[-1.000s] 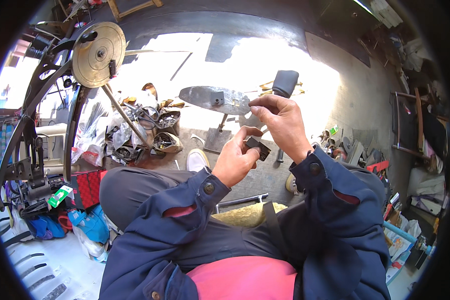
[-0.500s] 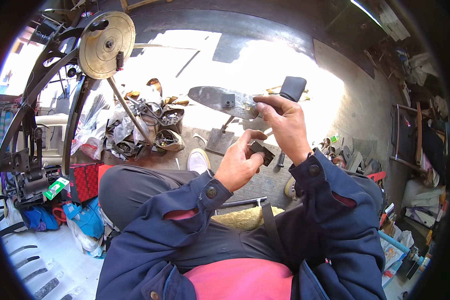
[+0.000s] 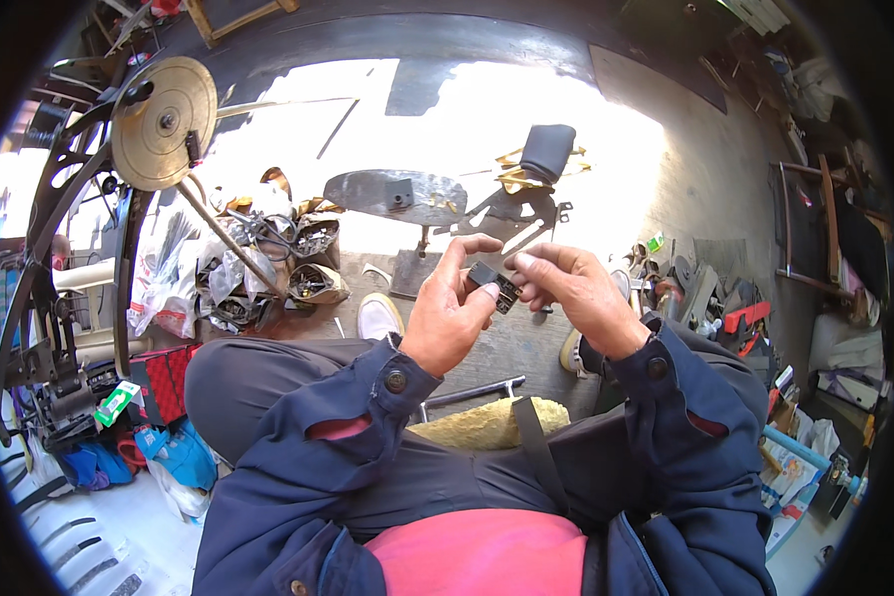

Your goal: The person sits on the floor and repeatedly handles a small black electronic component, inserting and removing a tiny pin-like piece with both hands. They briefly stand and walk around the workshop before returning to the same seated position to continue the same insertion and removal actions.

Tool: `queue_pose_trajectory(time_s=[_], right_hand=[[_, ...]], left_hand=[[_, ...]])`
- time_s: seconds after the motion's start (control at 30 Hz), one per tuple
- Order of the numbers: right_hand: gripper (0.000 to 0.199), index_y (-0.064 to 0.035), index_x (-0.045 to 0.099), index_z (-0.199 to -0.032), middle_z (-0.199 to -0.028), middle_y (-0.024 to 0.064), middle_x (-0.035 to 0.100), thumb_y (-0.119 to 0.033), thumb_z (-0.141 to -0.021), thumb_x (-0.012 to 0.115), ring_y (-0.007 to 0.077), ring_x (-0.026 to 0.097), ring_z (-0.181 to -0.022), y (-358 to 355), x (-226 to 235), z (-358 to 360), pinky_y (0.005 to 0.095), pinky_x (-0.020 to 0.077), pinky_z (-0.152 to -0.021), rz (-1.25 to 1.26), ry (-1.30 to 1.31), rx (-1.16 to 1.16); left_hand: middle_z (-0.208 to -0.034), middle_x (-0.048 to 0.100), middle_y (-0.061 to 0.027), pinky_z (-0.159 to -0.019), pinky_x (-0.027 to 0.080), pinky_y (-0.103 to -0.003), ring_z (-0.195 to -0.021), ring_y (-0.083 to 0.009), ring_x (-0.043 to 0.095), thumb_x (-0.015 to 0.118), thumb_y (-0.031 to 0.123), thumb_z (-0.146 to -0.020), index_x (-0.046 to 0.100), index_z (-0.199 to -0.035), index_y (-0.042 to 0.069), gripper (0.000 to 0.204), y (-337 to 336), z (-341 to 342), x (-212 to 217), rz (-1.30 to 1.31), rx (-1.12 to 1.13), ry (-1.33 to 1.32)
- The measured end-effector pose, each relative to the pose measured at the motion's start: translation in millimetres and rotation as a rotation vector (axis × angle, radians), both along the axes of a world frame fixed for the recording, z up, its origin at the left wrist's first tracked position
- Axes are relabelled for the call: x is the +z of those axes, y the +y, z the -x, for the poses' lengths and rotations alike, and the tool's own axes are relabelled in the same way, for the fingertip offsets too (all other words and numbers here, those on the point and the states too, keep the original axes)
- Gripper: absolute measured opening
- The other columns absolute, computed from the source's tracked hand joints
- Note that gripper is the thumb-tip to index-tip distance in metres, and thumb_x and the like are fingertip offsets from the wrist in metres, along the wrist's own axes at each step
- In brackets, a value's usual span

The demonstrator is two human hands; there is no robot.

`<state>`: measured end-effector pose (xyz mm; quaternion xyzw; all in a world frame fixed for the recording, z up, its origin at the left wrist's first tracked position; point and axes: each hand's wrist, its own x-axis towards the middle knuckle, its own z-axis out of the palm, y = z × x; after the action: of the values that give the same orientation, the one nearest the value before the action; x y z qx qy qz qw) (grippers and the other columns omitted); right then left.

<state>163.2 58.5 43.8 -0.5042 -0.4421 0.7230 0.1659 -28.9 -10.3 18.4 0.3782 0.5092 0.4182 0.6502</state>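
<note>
In front of my lap, my left hand (image 3: 440, 318) grips a small black block with recesses in its face (image 3: 494, 287) between thumb and fingers. Close against the block's right side is my right hand (image 3: 584, 298), its thumb and fingers pinched together. Whatever the pinch may hold is too small to make out. Beyond both hands stands a dark oval metal plate (image 3: 358, 191) on a post, with another small black block (image 3: 399, 194) resting on it and tiny bits near its right end.
At the left rises a black machine frame with a round brass-coloured wheel (image 3: 164, 123). Open bags of small parts (image 3: 318, 282) sit beside it. A dark pad (image 3: 546, 152) stands beyond my hands. Tools and a red item (image 3: 746, 316) lie to the right. Yellow padding (image 3: 487, 425) lies between my legs.
My right hand has come down from the right end of the oval plate to the block in my left hand. The left hand keeps its hold. The whole view has shifted slightly.
</note>
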Motion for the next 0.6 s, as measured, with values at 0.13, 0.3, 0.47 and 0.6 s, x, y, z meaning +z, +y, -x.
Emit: queue_pose_trajectory(time_s=[0.13,0.3,0.47,0.6], right_hand=[[0.033,0.0026,0.067,-0.121,-0.097,0.0050,0.069,-0.022,-0.099,0.068,0.0098,0.062,-0.084,-9.4,6.2,-15.0,0.0271,0.0520,-0.080,0.034,0.023,0.039],[0.032,0.0037,0.067,-0.118,-0.100,0.0060,0.069,-0.018,-0.096,0.072,0.0112,0.062,-0.086,-16.0,0.4,-27.2,0.0273,0.0524,-0.081,0.054,0.088,0.024],[0.028,0.0000,0.068,-0.116,-0.095,0.0050,0.070,-0.016,-0.094,0.074,0.0125,0.066,-0.081,-20.2,-5.4,-38.7,0.0282,0.0543,-0.080,0.098,0.162,-0.118],[0.034,0.0020,0.064,-0.121,-0.097,0.0061,0.070,-0.016,-0.094,0.073,0.0127,0.067,-0.081,-22.2,-7.5,-43.1,0.0285,0.0552,-0.080,0.145,0.176,-0.207]], left_hand=[[-0.083,0.058,-0.0017,-0.070,0.051,-0.026,-0.069,-0.0084,0.055,0.053,0.006,-0.097,0.044,-0.142,0.006,0.047,4.7,-8.7,0.5,0.014,-0.028,-0.063],[-0.083,0.057,-0.0004,-0.064,0.042,-0.024,-0.070,-0.0058,0.050,0.051,0.005,-0.098,0.043,-0.141,0.006,0.043,6.7,-21.9,1.4,-0.033,-0.071,-0.051],[-0.087,0.059,-0.0046,-0.073,0.045,-0.025,-0.076,-0.0088,0.054,0.048,0.012,-0.100,0.042,-0.143,0.005,0.044,11.6,-23.8,-2.0,-0.075,-0.091,-0.168],[-0.097,0.060,-0.0063,-0.078,0.050,-0.028,-0.084,-0.0123,0.060,0.061,0.014,-0.095,0.043,-0.147,0.006,0.055,12.8,-26.9,-1.4,-0.163,-0.129,-0.022]])
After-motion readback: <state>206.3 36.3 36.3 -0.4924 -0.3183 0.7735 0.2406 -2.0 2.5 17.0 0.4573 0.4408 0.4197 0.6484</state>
